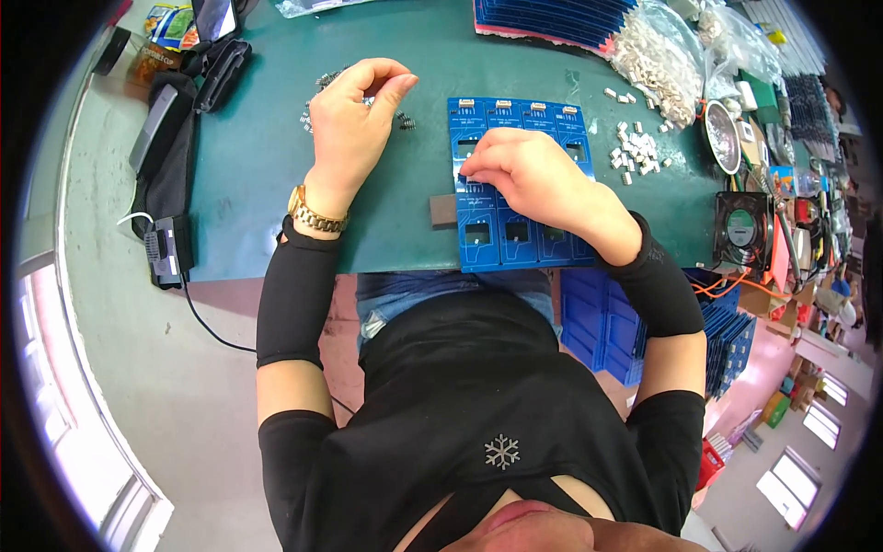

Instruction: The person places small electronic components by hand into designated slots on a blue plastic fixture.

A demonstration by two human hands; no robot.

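A panel of blue circuit boards (pixel 481 250) lies near the table's front edge, with small white connectors (pixel 504 105) along its far row. Over its left part, my right hand (pixel 538 179) is closed, thumb and fingertips pinched on a small white connector at the board's surface. The fingers partly cover that connector. To the left, my left hand (pixel 354 120) is held above a scatter of small dark components (pixel 405 121), thumb and index finger pinched together. Anything between those fingertips is too small to make out. A gold watch (pixel 317 213) is on my left wrist.
Loose white connectors (pixel 639 150) lie right of the panel, below a larger heap (pixel 655 60). A metal bowl (pixel 723 138) and a black fan (pixel 743 225) stand at the right. Stacked blue boards (pixel 552 17) are at the back. A grey block (pixel 443 212) touches the panel's left side.
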